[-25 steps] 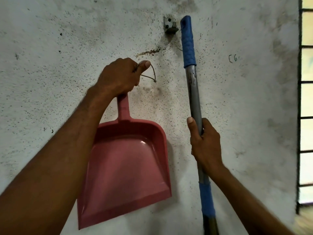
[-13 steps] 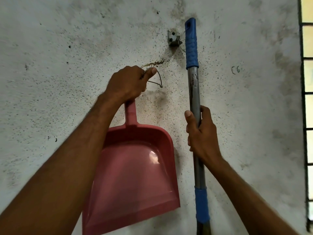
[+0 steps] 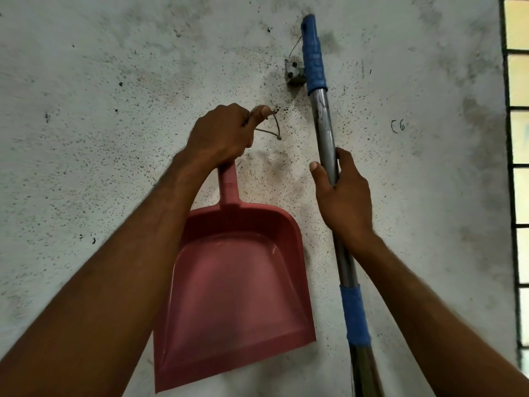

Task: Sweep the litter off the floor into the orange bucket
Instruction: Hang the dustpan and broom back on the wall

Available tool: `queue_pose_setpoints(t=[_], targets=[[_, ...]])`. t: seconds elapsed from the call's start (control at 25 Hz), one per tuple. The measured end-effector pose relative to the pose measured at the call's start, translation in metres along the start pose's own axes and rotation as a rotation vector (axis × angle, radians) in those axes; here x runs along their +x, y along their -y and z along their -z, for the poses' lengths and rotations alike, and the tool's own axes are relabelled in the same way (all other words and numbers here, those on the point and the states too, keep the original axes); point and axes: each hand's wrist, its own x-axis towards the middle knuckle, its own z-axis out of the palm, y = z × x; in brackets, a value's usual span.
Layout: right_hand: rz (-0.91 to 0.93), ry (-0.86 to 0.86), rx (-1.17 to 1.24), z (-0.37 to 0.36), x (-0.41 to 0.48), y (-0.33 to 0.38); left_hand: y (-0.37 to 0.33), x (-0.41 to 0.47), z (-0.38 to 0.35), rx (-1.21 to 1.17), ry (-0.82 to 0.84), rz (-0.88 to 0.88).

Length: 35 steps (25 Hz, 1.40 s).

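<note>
A pink plastic dustpan (image 3: 234, 285) hangs flat against the speckled white wall. My left hand (image 3: 221, 136) grips the top of its handle, thumb up by a thin wire loop (image 3: 270, 130) hooked on a nail. To the right stands a broom with a metal shaft (image 3: 325, 121) and a blue grip at its top. My right hand (image 3: 342, 193) grips that shaft at mid height. The broom's top sits beside a small metal wall bracket (image 3: 294, 73). The bucket, the litter and the floor are out of view.
A barred window (image 3: 516, 167) runs down the right edge of the view. A second blue band (image 3: 356, 316) wraps the broom shaft lower down, above the bristle head at the bottom edge.
My right hand has slid up the broom shaft, and the broom's top now stands higher against the bracket. My left hand keeps its grip on the dustpan handle at the nail.
</note>
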Motion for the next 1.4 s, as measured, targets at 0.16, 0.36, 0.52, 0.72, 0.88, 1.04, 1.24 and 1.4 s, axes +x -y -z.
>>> queue_pose_setpoints(t=[0.16, 0.36, 0.52, 0.72, 0.88, 1.04, 1.24, 1.4], targets=[[-0.005, 0.003, -0.008, 0.009, -0.015, -0.01, 0.003, -0.005, 0.001, 0.0, 0.0, 0.014], [-0.012, 0.015, 0.001, 0.018, -0.043, -0.019, 0.0, -0.01, 0.003, 0.002, -0.001, 0.029], [-0.002, 0.066, -0.043, 0.016, -0.061, -0.027, -0.007, -0.016, 0.005, 0.008, -0.001, 0.02], [-0.038, 0.158, -0.026, 0.015, -0.081, -0.041, -0.002, -0.023, 0.009, 0.025, 0.004, 0.031], [-0.079, 0.163, 0.079, 0.015, -0.095, -0.048, 0.004, -0.028, 0.009, 0.038, 0.019, 0.043], [-0.195, 0.216, 0.178, 0.008, -0.117, -0.059, 0.004, -0.034, 0.003, 0.035, 0.034, 0.037], [-0.175, 0.325, 0.175, 0.006, -0.133, -0.062, 0.007, -0.041, 0.002, 0.018, 0.05, 0.034], [-0.104, 0.424, 0.14, 0.006, -0.137, -0.056, 0.005, -0.04, 0.012, -0.052, 0.026, 0.028]])
